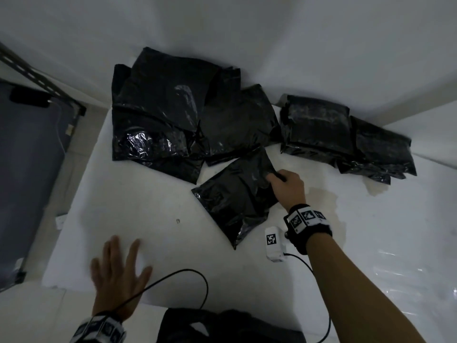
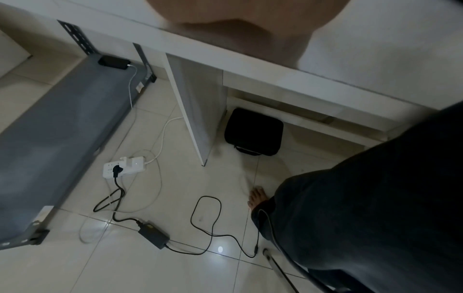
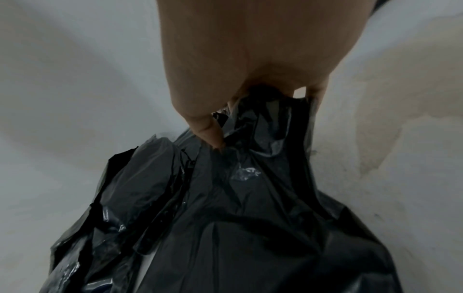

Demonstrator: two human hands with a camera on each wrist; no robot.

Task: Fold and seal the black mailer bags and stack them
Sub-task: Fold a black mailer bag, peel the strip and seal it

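White table, grey shelf, tiled floor, dim light

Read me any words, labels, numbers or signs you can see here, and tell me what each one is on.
No readable words or numbers.
Right wristband: square black-and-white marker patterns, no letters.
White wrist camera: one such marker.
Left wristband: markers, blurred.
Shelf sticker: too small to read.
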